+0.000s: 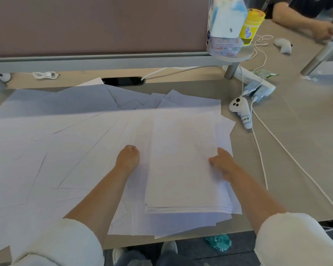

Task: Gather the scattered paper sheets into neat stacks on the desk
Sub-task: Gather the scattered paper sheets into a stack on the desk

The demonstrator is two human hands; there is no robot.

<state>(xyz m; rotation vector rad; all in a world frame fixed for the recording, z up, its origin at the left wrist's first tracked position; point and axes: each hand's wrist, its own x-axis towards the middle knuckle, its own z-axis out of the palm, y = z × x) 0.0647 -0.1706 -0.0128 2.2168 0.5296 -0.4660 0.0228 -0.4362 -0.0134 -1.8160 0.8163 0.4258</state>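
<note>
White paper sheets (46,146) lie fanned and overlapping across the left and middle of the desk. A thicker stack of sheets (183,166) sits in front of me, a little right of centre, its near edges roughly aligned. My right hand (222,162) grips the stack's right edge, thumb on top and fingers under it. Just left of the stack, my left hand (128,157) rests on the loose sheets with its fingers curled under; whether it pinches a sheet is hidden.
A white controller (241,111) and white cables (277,146) lie on the desk (296,150) right of the stack. A power strip (258,84) is behind them. A partition (94,24) bounds the back. Another person's arm (300,22) is at the far right.
</note>
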